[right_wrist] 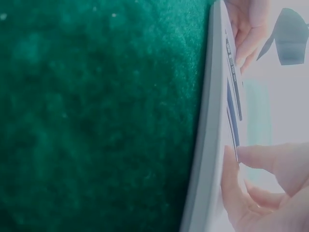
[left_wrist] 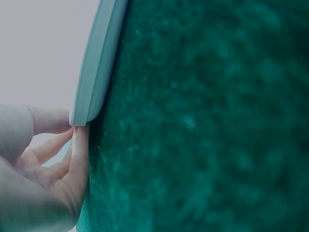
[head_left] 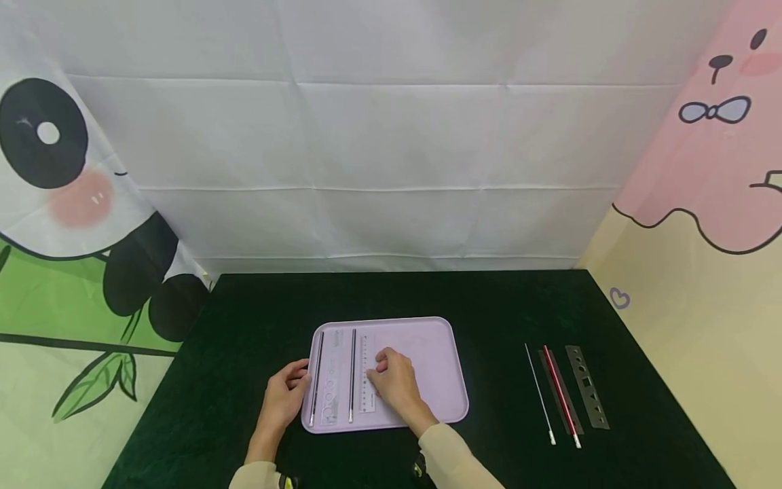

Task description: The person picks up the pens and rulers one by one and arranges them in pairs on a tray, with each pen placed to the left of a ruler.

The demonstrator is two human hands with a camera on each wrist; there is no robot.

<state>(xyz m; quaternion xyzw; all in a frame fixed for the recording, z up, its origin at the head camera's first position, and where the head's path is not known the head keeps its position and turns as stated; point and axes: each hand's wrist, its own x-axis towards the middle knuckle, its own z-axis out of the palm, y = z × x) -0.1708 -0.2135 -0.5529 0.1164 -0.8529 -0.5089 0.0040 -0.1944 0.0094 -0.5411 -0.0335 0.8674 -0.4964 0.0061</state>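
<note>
A lilac tray [head_left: 430,367] lies on the dark green tabletop. My left hand [head_left: 281,397] holds its left rim; in the left wrist view the thumb is on the upper side and the other fingers are at the outer edge [left_wrist: 94,92]. My right hand [head_left: 398,388] pinches a clear ruler [head_left: 366,402] by its right side, low over the tray. Left of that ruler are a dark pencil [head_left: 352,373], a clear stencil ruler [head_left: 330,387] and another dark pencil [head_left: 316,380], roughly parallel on the tray.
On the right of the green cloth [head_left: 507,305] lie a thin white pencil [head_left: 538,390], a red pencil [head_left: 560,392] over a dark ruler [head_left: 579,429], and a grey stencil ruler [head_left: 588,388]. A white sheet [head_left: 397,170] hangs behind the table.
</note>
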